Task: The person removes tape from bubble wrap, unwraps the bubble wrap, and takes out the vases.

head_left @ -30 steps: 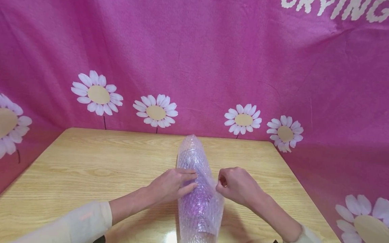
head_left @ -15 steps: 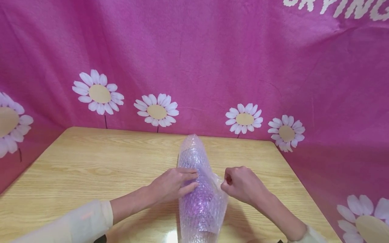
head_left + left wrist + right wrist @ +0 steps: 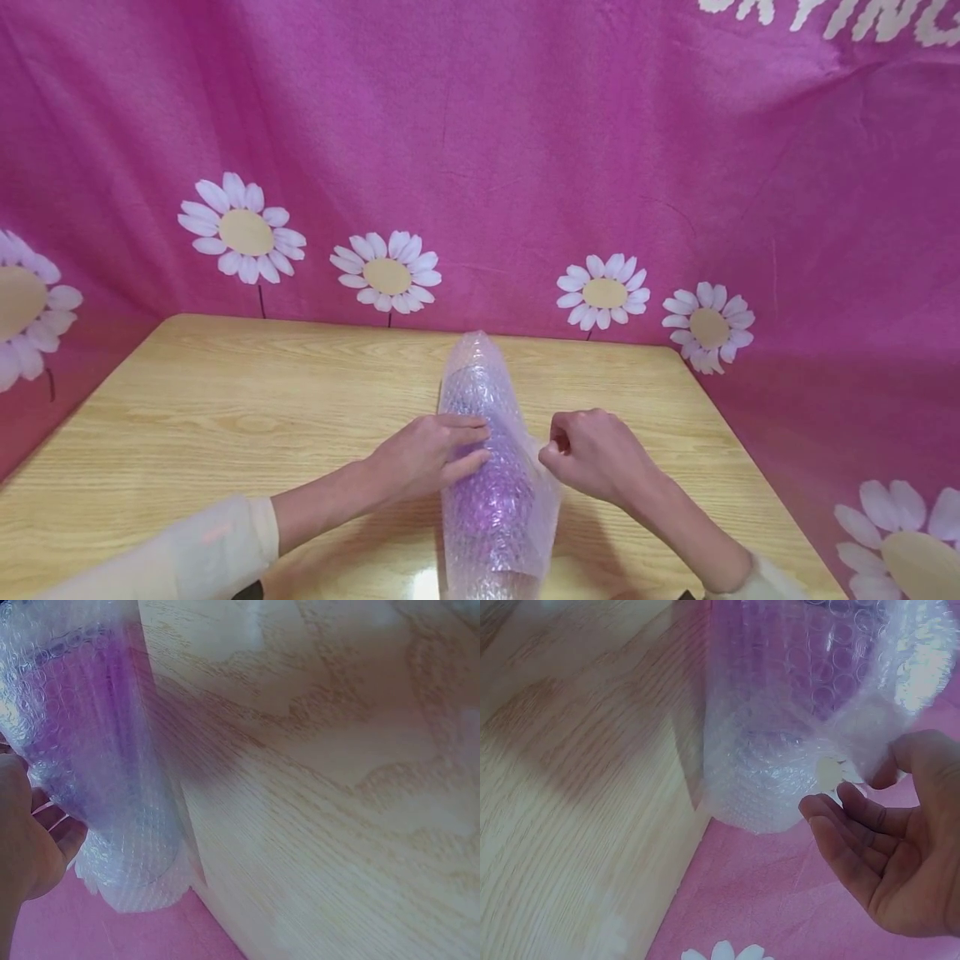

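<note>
A long bundle of bubble wrap lies lengthwise on the table, with a purple thing showing blurred through its layers. What that purple thing is, I cannot tell. My left hand rests on the bundle from the left side, its fingers fairly straight and pressed on the wrap. To the right of the bundle, my right hand has curled fingers and pinches a loose flap of the bubble wrap, which stands out from the bundle. In the right wrist view the film stretches up to the thumb of that hand.
The pale wooden table carries the bundle, whose far end lies near the back edge. A pink cloth printed with white daisies hangs behind and at both sides. Light-coloured sleeves cover the forearms.
My right hand has pulled the flap of bubble wrap outward to the right, then come slightly back left. The left hand has stayed in place on the bundle.
</note>
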`<control>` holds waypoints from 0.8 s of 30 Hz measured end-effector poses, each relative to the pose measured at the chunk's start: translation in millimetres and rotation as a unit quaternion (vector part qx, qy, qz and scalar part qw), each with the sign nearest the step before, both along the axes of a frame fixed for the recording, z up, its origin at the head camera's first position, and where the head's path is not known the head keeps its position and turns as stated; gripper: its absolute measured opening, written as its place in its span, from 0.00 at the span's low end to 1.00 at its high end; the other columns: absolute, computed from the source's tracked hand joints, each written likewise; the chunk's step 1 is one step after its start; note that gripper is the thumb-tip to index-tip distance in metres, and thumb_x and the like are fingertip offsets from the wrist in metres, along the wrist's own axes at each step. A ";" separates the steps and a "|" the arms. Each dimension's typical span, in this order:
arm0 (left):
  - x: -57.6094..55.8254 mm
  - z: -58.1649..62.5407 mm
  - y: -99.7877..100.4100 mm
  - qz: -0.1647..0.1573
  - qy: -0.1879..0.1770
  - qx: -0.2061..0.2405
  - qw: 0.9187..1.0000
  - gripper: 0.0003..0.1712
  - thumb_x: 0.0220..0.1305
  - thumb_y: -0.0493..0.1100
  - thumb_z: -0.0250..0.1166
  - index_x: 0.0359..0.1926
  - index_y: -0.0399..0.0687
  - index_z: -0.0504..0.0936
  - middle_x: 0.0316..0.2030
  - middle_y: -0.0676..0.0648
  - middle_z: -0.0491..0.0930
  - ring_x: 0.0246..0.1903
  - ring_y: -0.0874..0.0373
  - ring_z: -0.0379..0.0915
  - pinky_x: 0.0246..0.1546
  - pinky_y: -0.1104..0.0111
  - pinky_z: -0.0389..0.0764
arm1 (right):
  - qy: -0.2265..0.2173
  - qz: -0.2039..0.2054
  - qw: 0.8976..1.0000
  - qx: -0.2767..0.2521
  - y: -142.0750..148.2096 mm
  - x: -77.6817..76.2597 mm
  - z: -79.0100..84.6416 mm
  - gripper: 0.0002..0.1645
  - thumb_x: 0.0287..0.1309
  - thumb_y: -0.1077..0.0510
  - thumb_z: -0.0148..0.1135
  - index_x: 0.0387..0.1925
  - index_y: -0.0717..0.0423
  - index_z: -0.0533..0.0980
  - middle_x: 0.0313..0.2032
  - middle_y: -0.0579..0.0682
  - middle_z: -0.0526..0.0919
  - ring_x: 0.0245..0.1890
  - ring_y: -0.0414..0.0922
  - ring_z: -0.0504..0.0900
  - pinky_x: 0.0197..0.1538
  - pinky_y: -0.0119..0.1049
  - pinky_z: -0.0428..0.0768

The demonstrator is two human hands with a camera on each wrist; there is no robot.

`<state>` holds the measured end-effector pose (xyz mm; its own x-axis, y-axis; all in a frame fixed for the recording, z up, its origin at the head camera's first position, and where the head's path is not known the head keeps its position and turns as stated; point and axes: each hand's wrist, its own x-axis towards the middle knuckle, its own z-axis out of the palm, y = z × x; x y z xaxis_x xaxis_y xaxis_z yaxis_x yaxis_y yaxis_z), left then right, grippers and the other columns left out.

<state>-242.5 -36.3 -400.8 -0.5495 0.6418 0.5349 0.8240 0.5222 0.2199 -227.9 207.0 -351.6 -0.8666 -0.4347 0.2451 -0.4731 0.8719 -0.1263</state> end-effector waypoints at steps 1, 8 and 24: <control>0.1 -0.1 -0.1 0.001 -0.001 0.001 1.000 0.20 0.62 0.52 0.59 0.46 0.43 0.83 0.48 0.45 0.79 0.49 0.55 0.74 0.48 0.68 0.74 | 0.002 0.001 1.000 -0.001 -0.8 0.2 0.1 0.09 0.43 0.53 0.58 0.14 0.44 0.70 0.09 0.36 0.64 0.13 0.34 0.62 0.15 0.28 0.63; 1.1 -0.1 -0.6 0.007 -0.001 -0.003 1.000 0.19 0.62 0.51 0.58 0.46 0.43 0.83 0.48 0.45 0.79 0.49 0.54 0.74 0.49 0.66 0.74 | 0.018 0.008 1.000 -0.011 -4.8 -3.1 1.2 0.10 0.43 0.54 0.57 0.12 0.44 0.69 0.09 0.36 0.63 0.13 0.34 0.61 0.15 0.28 0.60; 1.0 1.8 1.5 -0.003 0.008 -0.002 1.000 0.19 0.62 0.51 0.59 0.46 0.43 0.83 0.48 0.45 0.79 0.48 0.54 0.75 0.48 0.67 0.75 | 0.032 0.016 0.998 -0.058 -8.1 -24.4 4.6 0.08 0.50 0.50 0.58 0.24 0.49 0.76 0.18 0.36 0.74 0.19 0.33 0.72 0.24 0.29 0.73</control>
